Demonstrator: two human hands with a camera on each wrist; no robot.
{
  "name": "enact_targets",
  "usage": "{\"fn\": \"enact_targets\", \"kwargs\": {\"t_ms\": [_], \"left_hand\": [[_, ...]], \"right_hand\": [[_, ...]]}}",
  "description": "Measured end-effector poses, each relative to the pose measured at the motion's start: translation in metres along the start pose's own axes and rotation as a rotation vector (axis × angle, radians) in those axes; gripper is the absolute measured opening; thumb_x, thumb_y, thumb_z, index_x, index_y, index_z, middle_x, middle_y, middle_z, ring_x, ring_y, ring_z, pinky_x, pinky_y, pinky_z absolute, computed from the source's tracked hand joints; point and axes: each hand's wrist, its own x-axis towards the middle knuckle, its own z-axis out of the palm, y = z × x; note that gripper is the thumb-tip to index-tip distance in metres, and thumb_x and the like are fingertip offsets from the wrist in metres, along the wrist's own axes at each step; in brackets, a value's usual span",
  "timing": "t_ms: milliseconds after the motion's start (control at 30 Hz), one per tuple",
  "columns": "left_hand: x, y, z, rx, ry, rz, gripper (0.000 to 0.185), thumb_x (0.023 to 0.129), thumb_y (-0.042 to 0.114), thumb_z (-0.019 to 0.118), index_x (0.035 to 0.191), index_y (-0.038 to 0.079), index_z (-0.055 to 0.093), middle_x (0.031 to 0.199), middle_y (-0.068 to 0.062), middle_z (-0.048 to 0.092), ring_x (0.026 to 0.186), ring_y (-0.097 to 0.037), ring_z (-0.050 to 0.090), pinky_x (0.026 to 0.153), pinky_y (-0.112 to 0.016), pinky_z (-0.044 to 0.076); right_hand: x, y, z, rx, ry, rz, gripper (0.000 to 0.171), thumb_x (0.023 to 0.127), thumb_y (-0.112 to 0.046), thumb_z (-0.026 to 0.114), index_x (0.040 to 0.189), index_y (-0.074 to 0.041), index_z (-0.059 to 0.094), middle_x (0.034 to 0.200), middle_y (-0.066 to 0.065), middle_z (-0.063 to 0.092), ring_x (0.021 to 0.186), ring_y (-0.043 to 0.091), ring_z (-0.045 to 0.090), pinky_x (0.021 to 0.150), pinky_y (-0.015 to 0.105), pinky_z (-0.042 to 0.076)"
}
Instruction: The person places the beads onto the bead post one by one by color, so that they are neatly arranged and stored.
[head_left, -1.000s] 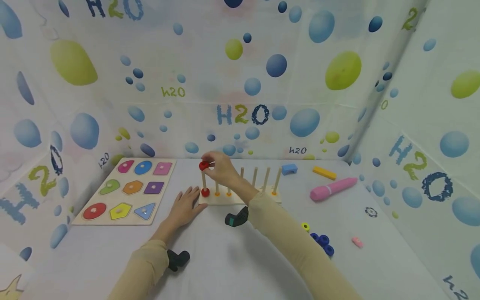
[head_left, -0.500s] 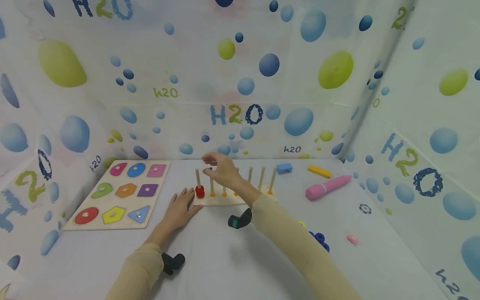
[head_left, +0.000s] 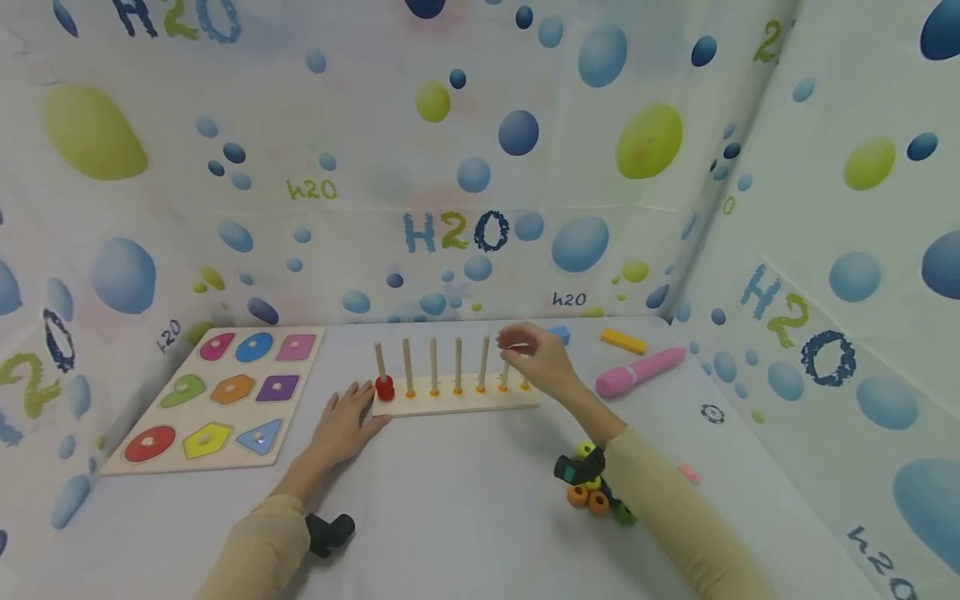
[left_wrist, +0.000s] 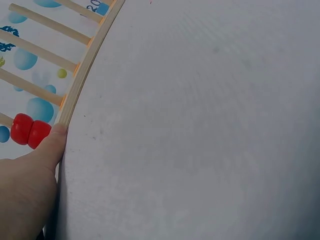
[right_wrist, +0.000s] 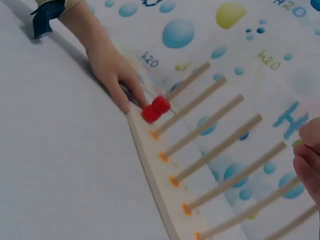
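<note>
Several upright wooden pegs rise from a pale wooden board (head_left: 457, 406). Two red beads (head_left: 384, 388) sit stacked at the bottom of the leftmost peg. My left hand (head_left: 347, 425) lies spread on the table at the board's left end. In the left wrist view its thumb (left_wrist: 52, 142) touches the board's edge beside the beads. My right hand (head_left: 542, 360) hovers by the pegs at the right end, fingers loosely bent, with no object visible in them. Its fingertips (right_wrist: 307, 162) show at the right edge of the right wrist view, near the peg tops.
A shape puzzle board (head_left: 157, 467) lies at the left. Orange beads (head_left: 598, 502) with yellow, blue and green ones lie partly under the right forearm. Farther right are a pink marker-shaped thing (head_left: 640, 372), a yellow block (head_left: 623, 341), a blue block (head_left: 559, 335) and a small pink piece (head_left: 689, 473).
My right hand released the second red bead, which dropped down the leftmost peg onto the first. The hand then moved right along the pegs. My left hand stayed by the board; the head view shifted right.
</note>
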Motion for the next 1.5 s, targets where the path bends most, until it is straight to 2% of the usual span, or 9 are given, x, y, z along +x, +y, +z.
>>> {"fn": "enact_targets", "kwargs": {"t_ms": [167, 367, 533, 733, 967, 1100, 1233, 1333, 1500], "left_hand": [[-0.002, -0.002, -0.001, -0.007, -0.006, -0.005, 0.069, 0.091, 0.040, 0.060, 0.137, -0.008, 0.042, 0.143, -0.025, 0.038, 0.135, -0.044, 0.025, 0.109, -0.062, 0.010], [-0.001, -0.002, -0.001, -0.013, 0.007, 0.003, 0.069, 0.090, 0.040, 0.060, 0.136, -0.009, 0.043, 0.143, -0.025, 0.038, 0.135, -0.045, 0.025, 0.108, -0.063, 0.010], [-0.001, -0.002, 0.001, -0.014, 0.004, 0.007, 0.068, 0.091, 0.039, 0.061, 0.137, -0.008, 0.042, 0.142, -0.025, 0.039, 0.135, -0.044, 0.025, 0.108, -0.062, 0.011], [-0.003, 0.000, 0.001, -0.015, -0.021, -0.007, 0.069, 0.091, 0.039, 0.061, 0.138, -0.007, 0.041, 0.143, -0.024, 0.038, 0.136, -0.043, 0.024, 0.109, -0.062, 0.010], [-0.002, 0.000, -0.001, -0.007, -0.020, -0.010, 0.069, 0.091, 0.039, 0.060, 0.138, -0.007, 0.041, 0.143, -0.024, 0.038, 0.136, -0.043, 0.024, 0.109, -0.062, 0.010], [-0.002, -0.001, 0.000, -0.010, -0.025, -0.015, 0.069, 0.091, 0.039, 0.060, 0.138, -0.007, 0.041, 0.144, -0.023, 0.037, 0.136, -0.042, 0.023, 0.110, -0.061, 0.009], [-0.002, -0.002, 0.001, -0.011, -0.028, -0.020, 0.069, 0.091, 0.040, 0.060, 0.139, -0.007, 0.040, 0.145, -0.023, 0.037, 0.137, -0.042, 0.022, 0.110, -0.060, 0.008], [-0.002, -0.002, 0.001, -0.011, -0.029, -0.021, 0.070, 0.091, 0.040, 0.060, 0.139, -0.006, 0.040, 0.145, -0.023, 0.037, 0.137, -0.042, 0.022, 0.110, -0.060, 0.008], [0.000, -0.002, 0.001, -0.014, -0.023, -0.017, 0.069, 0.091, 0.039, 0.061, 0.138, -0.006, 0.041, 0.144, -0.023, 0.037, 0.136, -0.042, 0.023, 0.109, -0.061, 0.009]], "right_hand": [[-0.036, 0.019, -0.037, -0.055, -0.039, 0.068, 0.023, 0.083, 0.011, 0.063, 0.105, 0.014, 0.059, 0.101, 0.028, 0.064, 0.093, 0.040, 0.063, 0.080, 0.030, 0.055], [-0.081, 0.048, -0.070, -0.086, -0.151, 0.206, 0.024, 0.087, 0.005, 0.062, 0.110, 0.010, 0.059, 0.105, 0.026, 0.063, 0.098, 0.035, 0.062, 0.083, 0.031, 0.054], [-0.116, 0.079, -0.084, -0.083, -0.255, 0.266, 0.025, 0.089, -0.002, 0.063, 0.113, 0.003, 0.061, 0.108, 0.020, 0.064, 0.101, 0.031, 0.062, 0.086, 0.029, 0.052], [-0.140, 0.100, -0.087, -0.093, -0.396, 0.260, 0.029, 0.087, -0.008, 0.065, 0.116, -0.005, 0.061, 0.109, 0.007, 0.065, 0.101, 0.020, 0.062, 0.087, 0.026, 0.051], [-0.146, 0.099, -0.084, -0.170, -0.378, 0.279, 0.025, 0.088, -0.010, 0.064, 0.113, -0.014, 0.063, 0.108, -0.003, 0.065, 0.101, 0.013, 0.060, 0.086, 0.023, 0.050], [-0.143, 0.091, -0.082, -0.173, -0.368, 0.281, 0.025, 0.089, -0.008, 0.063, 0.114, -0.010, 0.063, 0.109, 0.001, 0.065, 0.102, 0.017, 0.061, 0.087, 0.026, 0.051], [-0.139, 0.091, -0.080, -0.179, -0.325, 0.286, 0.024, 0.089, -0.009, 0.064, 0.113, -0.011, 0.064, 0.108, 0.000, 0.065, 0.101, 0.017, 0.061, 0.087, 0.025, 0.051], [-0.132, 0.095, -0.079, -0.176, -0.274, 0.275, 0.023, 0.089, -0.010, 0.064, 0.112, -0.012, 0.064, 0.108, -0.001, 0.066, 0.100, 0.017, 0.062, 0.086, 0.024, 0.051], [-0.108, 0.081, -0.070, -0.172, -0.206, 0.236, 0.025, 0.090, -0.007, 0.064, 0.115, -0.003, 0.063, 0.110, 0.006, 0.066, 0.101, 0.022, 0.062, 0.087, 0.030, 0.052]]}}
